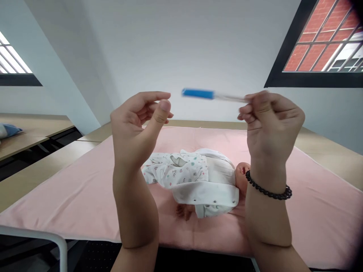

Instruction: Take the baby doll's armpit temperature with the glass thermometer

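Observation:
My right hand (pixel 269 121) pinches the clear, thin end of a thermometer (pixel 198 94), a slim glass-like stick with a blue sleeve on its left end, slightly blurred. It is held almost level, in the air in front of the wall. A short gap to the left of the blue end, my left hand (pixel 138 128) is raised with nothing in it, thumb and fingers apart. Below both hands a baby doll (pixel 195 173) lies on its back, head to the right and partly hidden behind my right wrist. Its white patterned top is spread open over a white underlayer.
A pink sheet (pixel 85 196) covers the table under the doll. Its white metal frame (pixel 61 241) shows at the front left. Wooden tabletops (pixel 28 166) flank it, with a blue and white item (pixel 10 130) at far left. A barred window (pixel 326 41) is at upper right.

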A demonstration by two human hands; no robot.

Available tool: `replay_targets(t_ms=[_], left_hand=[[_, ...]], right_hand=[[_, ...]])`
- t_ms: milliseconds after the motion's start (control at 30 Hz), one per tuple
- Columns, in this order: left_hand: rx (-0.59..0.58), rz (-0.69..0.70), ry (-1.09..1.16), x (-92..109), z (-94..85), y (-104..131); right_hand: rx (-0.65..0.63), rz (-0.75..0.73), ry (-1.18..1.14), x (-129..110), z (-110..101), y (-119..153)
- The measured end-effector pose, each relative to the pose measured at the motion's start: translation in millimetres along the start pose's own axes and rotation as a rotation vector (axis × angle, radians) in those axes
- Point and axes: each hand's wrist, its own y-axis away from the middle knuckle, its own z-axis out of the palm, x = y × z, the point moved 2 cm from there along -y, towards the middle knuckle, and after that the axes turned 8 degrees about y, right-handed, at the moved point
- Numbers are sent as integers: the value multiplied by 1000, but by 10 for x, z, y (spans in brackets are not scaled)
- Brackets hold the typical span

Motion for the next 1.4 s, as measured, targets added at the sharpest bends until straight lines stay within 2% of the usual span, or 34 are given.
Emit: replay_targets(t_ms=[100, 167, 300, 367, 500, 567, 667, 767, 867, 967, 1033, 1133, 1300, 1400], left_hand=[[48, -53, -25, -9, -45, -12], [97, -60, -45, -3, -70, -15], [183, -60, -75, 21, -100, -15], [165, -69, -82, 24, -127, -26], [55, -123, -135, -18, -213, -62], [44, -124, -141, -41, -241, -70], [59, -75, -98, -47, -230, -66], [62, -66, -91, -35, -202, -59], [18, -107, -119, -26, -201, -67], [-17, -135, -134, -30, -222, -79], [-21, -134, -133, -36, -233, -82], [-18, -117, -123, -42, -242, -79], [-36, -138, -127, -42, -234, -78], [2, -136, -147, -7, -202, -72]], right_hand=[[18, 55, -162, 122, -204, -136], [-12, 92, -181, 173, -303, -197], [-20, 64, 73, 228, -314, -202], [-12, 82, 170, 272, -297, -199], [-120, 227, -109, 363, -354, -250], [-138, 230, -144, 359, -382, -265], [-148, 247, -12, 336, -329, -235], [-203, 336, -125, 350, -210, -190], [-235, 363, -279, 384, -134, -172], [-295, 406, -153, 424, -85, -149], [-328, 470, -152, 448, -47, -127], [-326, 533, -309, 475, 12, -106], [-350, 546, -236, 553, 89, -93], [-278, 542, -432, 609, 101, -103]])
